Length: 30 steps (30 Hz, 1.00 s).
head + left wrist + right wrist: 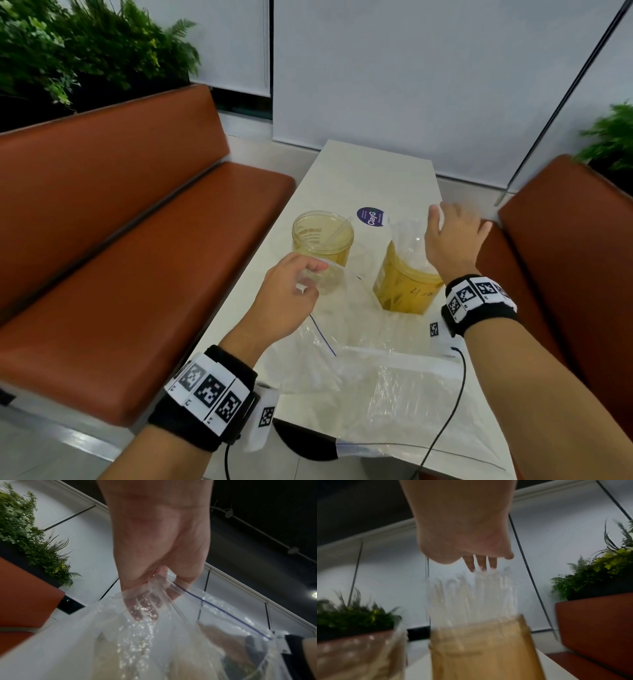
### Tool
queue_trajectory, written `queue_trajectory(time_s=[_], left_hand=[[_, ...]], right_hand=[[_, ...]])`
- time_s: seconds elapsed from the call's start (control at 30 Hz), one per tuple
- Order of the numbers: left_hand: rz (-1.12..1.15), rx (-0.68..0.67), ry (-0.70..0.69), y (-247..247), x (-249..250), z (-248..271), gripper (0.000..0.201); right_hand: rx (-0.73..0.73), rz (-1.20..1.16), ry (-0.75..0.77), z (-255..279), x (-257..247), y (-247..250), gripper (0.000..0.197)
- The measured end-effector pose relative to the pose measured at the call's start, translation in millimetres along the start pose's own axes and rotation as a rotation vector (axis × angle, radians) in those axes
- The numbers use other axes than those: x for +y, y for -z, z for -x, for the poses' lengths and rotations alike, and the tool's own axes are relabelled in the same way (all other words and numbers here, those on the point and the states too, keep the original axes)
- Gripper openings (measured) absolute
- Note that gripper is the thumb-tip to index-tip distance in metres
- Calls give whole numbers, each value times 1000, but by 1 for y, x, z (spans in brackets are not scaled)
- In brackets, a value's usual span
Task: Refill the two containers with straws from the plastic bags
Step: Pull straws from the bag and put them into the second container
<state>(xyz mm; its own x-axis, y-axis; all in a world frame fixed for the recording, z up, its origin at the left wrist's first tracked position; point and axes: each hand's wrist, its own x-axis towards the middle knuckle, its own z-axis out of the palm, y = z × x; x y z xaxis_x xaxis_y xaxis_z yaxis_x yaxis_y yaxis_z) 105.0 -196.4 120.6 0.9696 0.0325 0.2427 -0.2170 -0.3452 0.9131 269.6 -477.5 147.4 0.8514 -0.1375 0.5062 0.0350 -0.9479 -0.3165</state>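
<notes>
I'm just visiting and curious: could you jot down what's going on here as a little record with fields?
place: white table between two orange benches
left jar: yellow, open, nearly empty, one straw leaning inside
right jar: yellow, a bunch of clear straws standing up out of it
left hand: grips the edge of a clear bag
right hand: fingers spread above the straws, holding nothing
other bag: lies flat at the near end of the table
sticker: purple, behind the jars
</notes>
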Motion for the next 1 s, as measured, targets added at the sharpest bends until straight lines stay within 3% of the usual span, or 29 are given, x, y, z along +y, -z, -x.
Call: queue_trajectory(time_s=[0.07, 0.1, 0.2, 0.27, 0.33, 0.43, 0.5, 0.57, 0.67, 0.8, 0.9, 1.0], left_hand=[[4, -14, -1, 0, -1, 1, 48], [10, -20, -4, 0, -1, 1, 51], [12, -36, -23, 0, -2, 2, 59], [-20, -53, -34, 0, -1, 3, 61], [-55, -66, -44, 0, 0, 5, 63], [-88, -73, -70, -2, 2, 11, 65], [-90, -73, -82, -4, 3, 13, 67], [-85, -77, -96, -5, 5, 14, 68], [-92, -92, -119, -5, 5, 16, 70], [-105, -100, -109, -2, -1, 19, 70], [-98, -121, -93, 0, -4, 19, 70], [-113, -167, -74, 1, -3, 19, 70]], right_hand=[[80, -228, 73, 8, -26, 24, 50], [19, -376, 129, 14, -42, 40, 43], [-524, -526, 212, 52, -88, 75, 35], [-900, -424, 242, 82, -108, 75, 32], [-1094, -235, 320, 109, -122, 57, 36], [-1119, 120, 382, 142, -134, 24, 51], [-1141, 212, 327, 157, -138, 4, 45], [-1170, 221, 230, 167, -139, -15, 33], [-1205, 157, 94, 174, -138, -31, 31], [-1269, 120, 102, 177, -135, -27, 14], [-1292, 138, 90, 173, -136, -20, 14], [-1288, 63, 40, 166, -135, -16, 32]])
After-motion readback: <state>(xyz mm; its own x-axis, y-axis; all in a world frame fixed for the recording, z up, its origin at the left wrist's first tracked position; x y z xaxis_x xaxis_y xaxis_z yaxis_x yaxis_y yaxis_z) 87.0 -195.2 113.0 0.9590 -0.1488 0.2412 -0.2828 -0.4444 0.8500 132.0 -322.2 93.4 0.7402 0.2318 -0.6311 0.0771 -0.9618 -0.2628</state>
